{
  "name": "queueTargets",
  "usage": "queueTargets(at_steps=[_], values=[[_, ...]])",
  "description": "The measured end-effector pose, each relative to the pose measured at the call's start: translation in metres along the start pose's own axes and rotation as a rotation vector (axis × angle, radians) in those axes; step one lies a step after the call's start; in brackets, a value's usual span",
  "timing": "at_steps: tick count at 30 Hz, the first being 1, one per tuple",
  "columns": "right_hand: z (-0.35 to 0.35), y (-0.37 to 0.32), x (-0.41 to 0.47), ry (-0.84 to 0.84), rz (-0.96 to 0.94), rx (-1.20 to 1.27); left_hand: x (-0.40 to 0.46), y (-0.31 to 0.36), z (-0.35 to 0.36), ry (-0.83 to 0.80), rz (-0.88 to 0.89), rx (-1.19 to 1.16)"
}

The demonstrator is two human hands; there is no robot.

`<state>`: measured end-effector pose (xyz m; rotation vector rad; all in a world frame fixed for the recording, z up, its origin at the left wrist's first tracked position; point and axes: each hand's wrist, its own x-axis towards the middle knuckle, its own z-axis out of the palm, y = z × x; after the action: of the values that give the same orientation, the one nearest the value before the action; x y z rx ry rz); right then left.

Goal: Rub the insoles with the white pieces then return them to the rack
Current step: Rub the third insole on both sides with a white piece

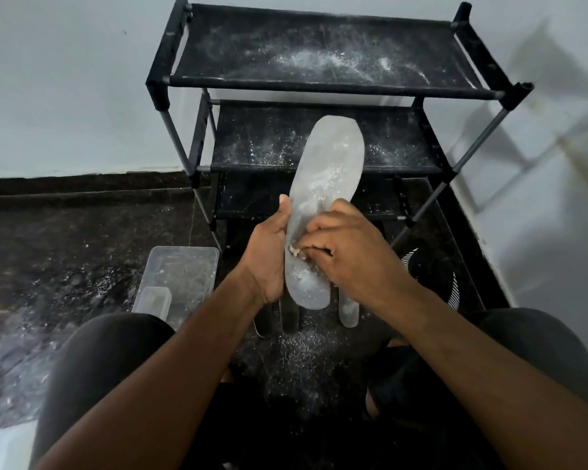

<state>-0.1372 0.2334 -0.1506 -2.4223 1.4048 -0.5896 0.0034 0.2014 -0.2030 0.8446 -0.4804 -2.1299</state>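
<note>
**A corner of a home, by the shoe rack**

This looks like a domestic room corner. Plain pale walls (65, 96) meet a dark speckled stone floor (65, 249) with a matching dark skirting. A light black shoe rack (319, 86) with fabric shelves stands against the wall, dusted with white powder. A clear plastic tub (180, 276) sits on the floor beside it.

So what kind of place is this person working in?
Probably a corner of a home, by an entryway or utility spot. A black shoe rack dusted with white powder stands against a plain painted wall, the floor is dark speckled stone, and a spare insole lies on it.
</note>
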Motion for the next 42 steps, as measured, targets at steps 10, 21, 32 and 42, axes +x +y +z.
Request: queueTargets(at_steps=[10,21,32,42], values=[[-0.004,-0.001,-0.001,-0.021,0.027,0.043,-0.001,0.004,0.001,-0.022,-0.015,0.000],[-0.009,0.000,-0.009,-0.236,0.011,0.013,0.003,0.002,-0.002,-0.085,-0.022,-0.039],[-0.016,-0.002,-0.014,-0.411,0.066,0.116,0.003,0.000,-0.001,-0.122,-0.031,-0.060],[-0.019,-0.003,-0.017,-0.510,0.114,0.194,0.006,0.000,-0.005,-0.133,-0.029,-0.075]])
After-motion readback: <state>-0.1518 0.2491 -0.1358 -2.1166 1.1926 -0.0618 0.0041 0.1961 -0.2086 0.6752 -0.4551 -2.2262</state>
